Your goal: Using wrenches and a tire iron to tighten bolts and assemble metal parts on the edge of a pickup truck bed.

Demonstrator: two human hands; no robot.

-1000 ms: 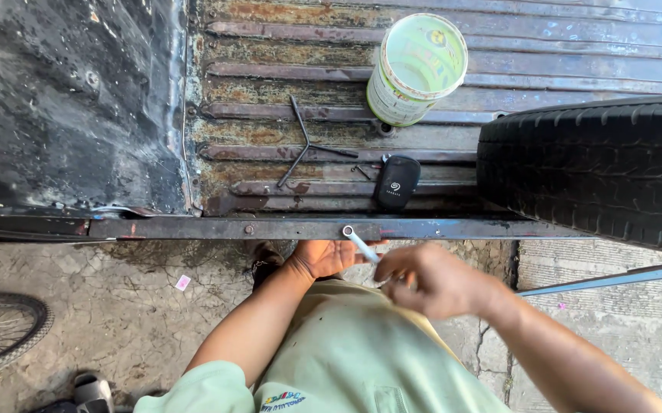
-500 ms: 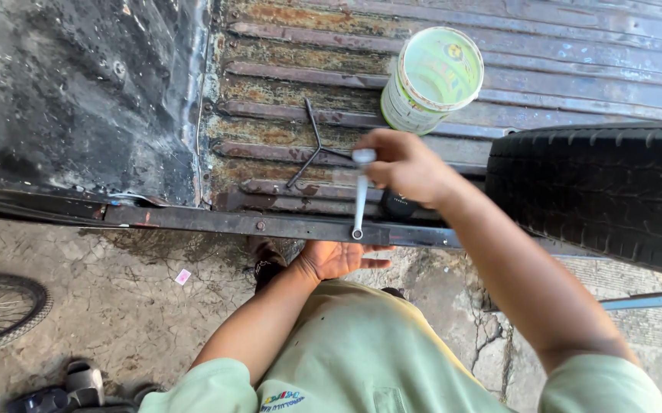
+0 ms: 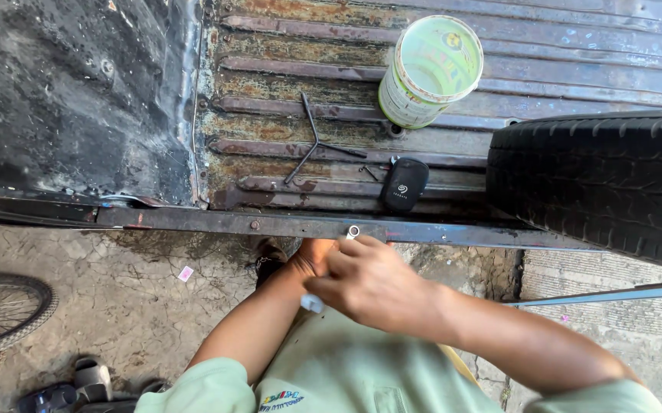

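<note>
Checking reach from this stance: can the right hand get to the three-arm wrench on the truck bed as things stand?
Probably yes. The three-arm wrench lies bare on the rusty bed, just past the edge rail, nothing over it. But the right hand is shut on a small metal tool, so it isn't free.

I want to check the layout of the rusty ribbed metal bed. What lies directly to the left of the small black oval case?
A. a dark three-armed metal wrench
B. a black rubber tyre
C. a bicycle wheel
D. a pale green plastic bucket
A: the dark three-armed metal wrench lies flat on the rusty ribbed metal bed just left of the small black oval case, while the bucket stands above it.
</note>
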